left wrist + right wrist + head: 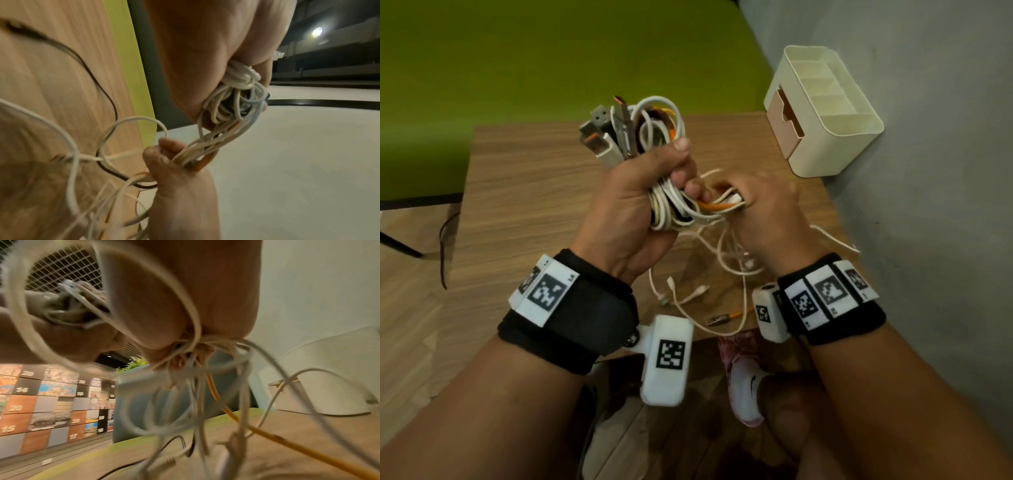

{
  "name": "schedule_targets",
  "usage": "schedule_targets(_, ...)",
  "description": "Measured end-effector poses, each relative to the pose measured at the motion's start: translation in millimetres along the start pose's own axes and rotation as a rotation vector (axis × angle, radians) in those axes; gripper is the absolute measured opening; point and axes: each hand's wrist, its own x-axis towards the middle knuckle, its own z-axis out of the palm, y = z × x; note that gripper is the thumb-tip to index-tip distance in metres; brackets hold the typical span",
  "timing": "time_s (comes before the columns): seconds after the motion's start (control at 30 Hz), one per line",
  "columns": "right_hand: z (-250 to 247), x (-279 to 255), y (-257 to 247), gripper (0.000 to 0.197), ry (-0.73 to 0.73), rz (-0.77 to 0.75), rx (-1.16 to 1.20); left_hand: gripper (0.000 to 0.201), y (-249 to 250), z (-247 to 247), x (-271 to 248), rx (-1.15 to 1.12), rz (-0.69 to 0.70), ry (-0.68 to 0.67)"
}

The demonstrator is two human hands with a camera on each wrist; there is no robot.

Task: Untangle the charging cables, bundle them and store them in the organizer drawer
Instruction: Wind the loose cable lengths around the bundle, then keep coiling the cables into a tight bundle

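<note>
The left hand [640, 202] is raised above the bench [524, 192], fingers [681, 145] curled round the cable bundle [654, 137]; USB plugs [602, 137] protrude above the fist. The right hand [760, 205] pinches the trailing strands [717, 205] beside it. Loose cable ends [709, 291] hang toward the bench. The organizer [835, 137] stands at the far right corner.

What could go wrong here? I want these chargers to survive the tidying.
The right hand pulls strands out of the bundle that the left hand grips tightly, so a knot could tighten or a wire strain. The loose ends hang near the table edge and could snag. The drawer looks closed, and both hands are busy.
</note>
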Motion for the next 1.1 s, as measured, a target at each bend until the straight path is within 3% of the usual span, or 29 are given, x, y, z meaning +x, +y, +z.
schedule_targets(0.17, -7, 0, 26, 0.014, 0.148, 0.103, 0.018, 0.015, 1, -4, 2, 0.093, 0.024, 0.037)
schedule_targets(0.23, -7, 0, 25, 0.045, 0.09, 0.104, -0.01, 0.013, -3, -10, 4, 0.129, 0.026, 0.095)
schedule_targets(0.33, -14, 0, 14, 0.108, -0.17, 0.112, -0.075, 0.012, -11, -17, 9, 0.168, 0.03, 0.192)
schedule_targets(0.4, -22, -4, 1, 0.117, -0.224, 0.061, -0.045, 0.01, -16, -18, 12, 0.171, 0.036, 0.259)
schedule_targets(0.43, -24, -8, -5, 0.11, -0.189, 0.023, 0.022, 0.016, -19, -19, 13, 0.166, 0.044, 0.296)
schedule_targets(0.5, -25, -12, -12, 0.07, -0.061, 0.015, 0.28, 0.018, -23, -19, 15, 0.139, 0.067, 0.349)
schedule_targets(0.57, -26, -17, -24, 0.021, -0.044, 0.197, 0.507, 0.006, -23, -18, 16, 0.107, 0.089, 0.363)
schedule_targets(0.6, -26, -20, -31, 0.02, -0.122, 0.316, 0.577, 0.007, -23, -17, 17, 0.084, 0.099, 0.367)
schedule_targets(0.67, -23, -26, -44, 0.047, -0.393, 0.508, 0.796, 0.012, -21, -12, 17, 0.007, 0.092, 0.358)
schedule_targets(0.73, -16, -29, -49, 0.059, -0.534, 0.567, 1.163, 0.016, -21, -4, 15, -0.076, 0.045, 0.286)
schedule_targets(0.8, -15, -26, -41, 0.05, -0.402, 0.556, 1.505, 0.014, -25, 6, 14, -0.121, -0.006, 0.206)
schedule_targets(0.87, -23, -19, -30, 0.031, -0.217, 0.553, 1.693, 0.014, -32, 13, 14, -0.136, -0.036, 0.163)
schedule_targets(1.0, -42, -7, -9, 0.019, 0.0, 0.634, 1.758, 0.016, -48, 31, 17, -0.086, -0.1, 0.134)
schedule_targets(1.1, -55, -2, 3, 0.009, 0.114, 0.606, 1.755, 0.024, -53, 44, 20, -0.047, -0.091, 0.12)
